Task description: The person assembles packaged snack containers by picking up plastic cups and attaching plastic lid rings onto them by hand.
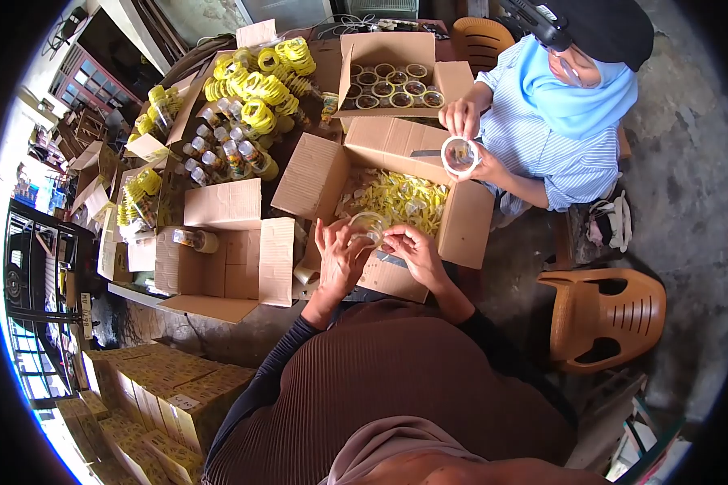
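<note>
A clear round plastic jar (369, 227) is held up in front of my chest, over the near side of an open cardboard box (466, 229). My left hand (341, 257) grips the jar from the left, with its fingers curved around the side. On the other side, the thumb and fingers of my right hand (416, 255) pinch together at the jar's rim. Many small yellow and clear scraps (408, 202) fill the box beneath.
Across the box a co-worker (542, 121) holds a round container with a white rim (460, 157). A carton of filled jars (396, 86) stands behind. To the left are an open carton (234, 267), bottles (226, 141) and stacked yellow rings (259, 93). A plastic chair (611, 319) stands right.
</note>
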{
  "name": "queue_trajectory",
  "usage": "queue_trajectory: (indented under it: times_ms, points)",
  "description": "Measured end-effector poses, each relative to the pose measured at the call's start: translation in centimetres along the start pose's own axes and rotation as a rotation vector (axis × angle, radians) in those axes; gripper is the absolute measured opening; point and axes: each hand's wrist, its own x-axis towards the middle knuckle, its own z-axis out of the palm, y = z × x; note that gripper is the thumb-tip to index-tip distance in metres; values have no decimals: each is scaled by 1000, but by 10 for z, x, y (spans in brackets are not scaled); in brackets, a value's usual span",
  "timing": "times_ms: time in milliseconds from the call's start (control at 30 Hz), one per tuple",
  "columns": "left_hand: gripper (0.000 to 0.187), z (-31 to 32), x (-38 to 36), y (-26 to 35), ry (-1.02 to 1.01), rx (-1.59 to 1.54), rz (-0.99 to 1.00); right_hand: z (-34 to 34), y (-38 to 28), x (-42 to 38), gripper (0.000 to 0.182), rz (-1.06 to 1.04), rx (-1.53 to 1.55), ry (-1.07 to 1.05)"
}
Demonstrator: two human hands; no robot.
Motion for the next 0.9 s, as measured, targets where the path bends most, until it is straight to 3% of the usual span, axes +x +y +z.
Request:
queue_trajectory:
  times_ms: [67, 133, 300, 433, 667, 700, 767, 800, 900]
  points:
    - [11, 1, 2, 5, 13, -16, -26, -1, -8, -1, 15, -52, -93, -11]
    - [10, 0, 3, 7, -10, -53, -35, 3, -34, -4, 19, -353, -623, -31]
    - [11, 2, 6, 9, -42, -230, -89, -4, -27, -6, 16, -470, -757, -30]
    - [9, 7, 6, 14, -39, -466, -86, -9, -28, -5, 12, -351, -739, -10]
    - [10, 7, 6, 12, -53, -396, -72, -17, -1, 7, 12, -154, -550, 53]
    - [10, 6, 5, 11, -69, -502, -72, -25, 6, 12, 12, -157, -551, 54]
    - [12, 4, 1, 13, -82, -621, -32, -55, 26, 25, 10, -130, -705, 253]
    - [12, 1, 0, 15, -78, -621, -30, -76, 41, 32, 7, -22, -636, 324]
    - [17, -6, 4, 12, -24, -627, -54, -82, 41, 30, 4, 10, -485, 260]
